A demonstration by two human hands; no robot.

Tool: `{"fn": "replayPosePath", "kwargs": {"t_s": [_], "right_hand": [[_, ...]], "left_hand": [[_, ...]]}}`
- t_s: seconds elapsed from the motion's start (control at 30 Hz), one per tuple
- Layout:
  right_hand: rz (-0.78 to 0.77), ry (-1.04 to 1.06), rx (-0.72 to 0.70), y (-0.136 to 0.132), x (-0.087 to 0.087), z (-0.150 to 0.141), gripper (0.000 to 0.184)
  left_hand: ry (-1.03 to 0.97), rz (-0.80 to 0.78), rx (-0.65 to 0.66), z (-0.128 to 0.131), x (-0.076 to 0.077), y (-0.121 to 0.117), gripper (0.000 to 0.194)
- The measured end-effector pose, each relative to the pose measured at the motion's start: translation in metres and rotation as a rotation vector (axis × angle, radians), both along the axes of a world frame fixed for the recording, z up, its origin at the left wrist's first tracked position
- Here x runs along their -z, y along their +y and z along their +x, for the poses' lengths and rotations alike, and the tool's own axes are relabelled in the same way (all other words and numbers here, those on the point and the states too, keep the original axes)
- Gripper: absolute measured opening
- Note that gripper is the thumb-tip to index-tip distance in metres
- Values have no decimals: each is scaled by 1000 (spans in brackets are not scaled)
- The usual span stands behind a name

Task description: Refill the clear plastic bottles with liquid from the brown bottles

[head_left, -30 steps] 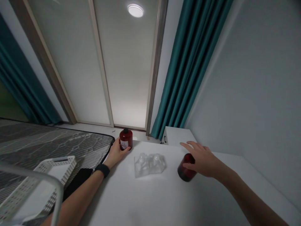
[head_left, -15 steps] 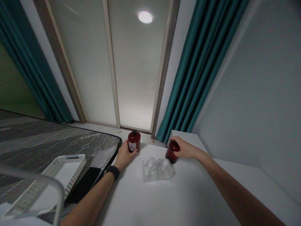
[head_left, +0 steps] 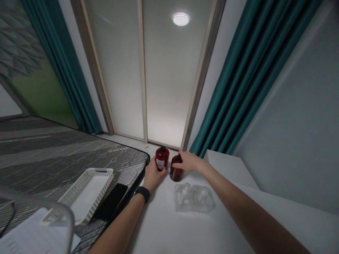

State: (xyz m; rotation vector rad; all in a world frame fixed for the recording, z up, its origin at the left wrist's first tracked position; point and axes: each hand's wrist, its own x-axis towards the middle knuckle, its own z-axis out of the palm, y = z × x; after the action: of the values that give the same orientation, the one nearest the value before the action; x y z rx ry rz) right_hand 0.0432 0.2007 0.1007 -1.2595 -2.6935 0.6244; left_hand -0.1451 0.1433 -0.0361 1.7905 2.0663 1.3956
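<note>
The left hand curls its fingers around the lower body of a dark red bottle, which stands upright with a dark cap and a white label facing the camera. The right hand lies palm down over the top of a second dark red bottle, its fingers pressed together and reaching left across the neck. I cannot tell whether those fingers are closed around it. This bottle sits just beside the first, and the 2 hands nearly touch between them. Both bottles stand near the far edge of a white worktop.

A clear plastic blister tray lies on the worktop, near and to the right of the bottles. A black wristband circles the left wrist.

To the left of the worktop lies a grey patterned mattress with a black edge. On it sit a white perforated plastic basket, a black phone beside the basket, and white paper in the near left corner. A white cabinet top stands beyond the worktop on the right. Teal curtains hang on both sides of a frosted sliding door at the far end.
</note>
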Motion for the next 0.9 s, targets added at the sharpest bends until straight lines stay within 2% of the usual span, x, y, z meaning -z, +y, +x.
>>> {"fn": "replayPosePath", "kwargs": {"t_s": [0.07,0.2,0.47,0.7,0.9], "right_hand": [[-42,0,-99,4,-6,1,46],[-83,67,-226,7,-8,6,69],[24,188,-64,7,24,-5,72],[5,268,-139,23,28,-12,52],[-54,330,-165,28,33,-13,56]], "left_hand": [[-4,-3,-8,0,-1,0,63],[-13,-2,-35,0,0,-1,65],[-14,-5,-52,0,1,-1,65],[-27,-4,-65,1,-2,-3,65],[-48,-8,-60,2,-2,-3,66]]}}
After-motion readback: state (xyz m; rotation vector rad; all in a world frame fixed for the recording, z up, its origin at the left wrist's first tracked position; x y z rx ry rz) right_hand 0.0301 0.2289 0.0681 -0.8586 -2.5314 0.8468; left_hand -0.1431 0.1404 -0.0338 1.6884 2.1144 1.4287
